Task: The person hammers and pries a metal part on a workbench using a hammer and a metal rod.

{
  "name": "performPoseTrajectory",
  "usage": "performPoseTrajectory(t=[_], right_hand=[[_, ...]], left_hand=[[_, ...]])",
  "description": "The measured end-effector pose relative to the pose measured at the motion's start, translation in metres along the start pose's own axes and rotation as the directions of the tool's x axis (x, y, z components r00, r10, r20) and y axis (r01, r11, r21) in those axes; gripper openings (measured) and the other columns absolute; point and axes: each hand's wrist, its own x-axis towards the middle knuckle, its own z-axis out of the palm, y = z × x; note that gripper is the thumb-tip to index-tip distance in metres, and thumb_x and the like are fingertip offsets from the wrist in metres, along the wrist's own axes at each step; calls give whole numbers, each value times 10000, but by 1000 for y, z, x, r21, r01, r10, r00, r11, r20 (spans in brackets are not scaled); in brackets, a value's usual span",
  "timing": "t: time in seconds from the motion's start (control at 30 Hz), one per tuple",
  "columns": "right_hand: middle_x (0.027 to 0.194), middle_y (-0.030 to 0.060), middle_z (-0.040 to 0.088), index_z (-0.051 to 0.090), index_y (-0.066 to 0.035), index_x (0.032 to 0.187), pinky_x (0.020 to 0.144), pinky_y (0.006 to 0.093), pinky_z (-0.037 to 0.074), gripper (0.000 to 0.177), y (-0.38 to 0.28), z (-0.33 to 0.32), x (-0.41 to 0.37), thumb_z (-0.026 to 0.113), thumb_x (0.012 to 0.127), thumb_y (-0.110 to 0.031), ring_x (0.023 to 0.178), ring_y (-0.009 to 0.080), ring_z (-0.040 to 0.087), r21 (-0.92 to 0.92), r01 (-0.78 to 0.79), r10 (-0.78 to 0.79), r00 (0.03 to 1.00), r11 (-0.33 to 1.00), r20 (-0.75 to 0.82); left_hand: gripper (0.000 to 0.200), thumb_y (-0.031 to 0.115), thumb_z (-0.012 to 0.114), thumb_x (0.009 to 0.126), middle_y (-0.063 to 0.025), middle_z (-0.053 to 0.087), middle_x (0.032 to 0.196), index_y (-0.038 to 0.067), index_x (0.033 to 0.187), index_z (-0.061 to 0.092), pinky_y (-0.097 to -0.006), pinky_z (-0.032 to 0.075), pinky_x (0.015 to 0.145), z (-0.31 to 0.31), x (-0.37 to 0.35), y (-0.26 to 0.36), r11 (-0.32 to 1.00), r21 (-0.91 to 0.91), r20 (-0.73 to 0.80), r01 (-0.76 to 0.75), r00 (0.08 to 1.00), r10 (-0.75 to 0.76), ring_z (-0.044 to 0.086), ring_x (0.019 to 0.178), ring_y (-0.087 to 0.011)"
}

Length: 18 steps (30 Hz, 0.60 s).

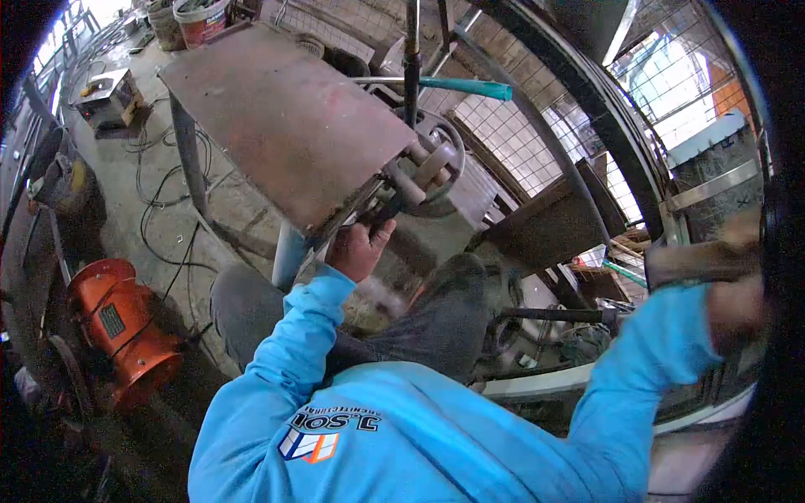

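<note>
My left hand [356, 249] is closed around a dark piece at the near edge of a rusty metal table [277, 117]. Just beyond it, a round metal ring part [436, 163] sits in a clamp fitting on an upright dark bar [411, 59]. My right hand [738, 306] is raised at the far right and blurred. It grips what looks like a hammer, whose dark head [692, 261] points left. Both sleeves are bright blue, and my grey-trousered knees [444, 323] are below the table edge.
An orange blower fan [122, 331] lies on the floor at left among black cables [163, 210]. A boxy machine [109, 96] and buckets [201, 18] stand at the back left. A teal pipe [470, 86], wire-mesh panels [511, 142] and steel frames crowd the right.
</note>
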Motion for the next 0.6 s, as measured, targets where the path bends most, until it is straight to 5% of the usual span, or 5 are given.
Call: performPoseTrajectory(t=[0.07, 0.17, 0.23, 0.37, 0.6], right_hand=[[566, 7, 452, 486, -92, 693, 481, 282, 444, 389, -55, 28, 38, 405, 941, -380, 504, 127, 458, -7, 272, -263, 921, 962, -289], [592, 23, 497, 521, -83, 758, 505, 308, 447, 332, -16, 64, 11, 461, 907, -374, 529, 144, 493, -294, 203, -280, 927, 934, -249], [608, 34, 528, 544, -77, 802, 521, 326, 449, 307, 40, 115, -52, 499, 884, -370, 546, 155, 516, -456, 8, 3, 1000, 890, 22], [642, 56, 589, 590, -66, 890, 553, 361, 452, 301, 49, 150, -104, 574, 839, -362, 579, 176, 562, -518, -408, 596, 756, 751, 269], [676, 95, 588, 594, -40, 942, 525, 348, 445, 276, 7, 44, 19, 590, 815, -285, 555, 172, 542, -8, -96, 93, 984, 995, -149]], left_hand=[[459, 435, 517, 874, -214, 627, 969, 14, 1022, 627, -462, 441, 824, -8, 1, 7, 991, 75, 141, 108, 983, -118, 585, 910, -382], [506, 470, 528, 859, -250, 599, 743, -26, 863, 628, -474, 443, 675, -8, 0, 11, 994, 60, 86, 87, 992, -92, 581, 694, -403], [510, 472, 538, 853, -251, 606, 735, -31, 870, 624, -473, 448, 661, -8, -2, 9, 992, 56, 113, 113, 986, -119, 587, 675, -401], [498, 474, 552, 847, -232, 626, 800, -18, 864, 630, -467, 451, 690, 9, 1, -17, 987, 61, -81, -149, 985, 154, 593, 717, -381], [471, 470, 528, 857, -228, 618, 863, 17, 933, 635, -474, 463, 719, -10, 2, 6, 980, 106, 164, 171, 969, -186, 584, 783, -407]])
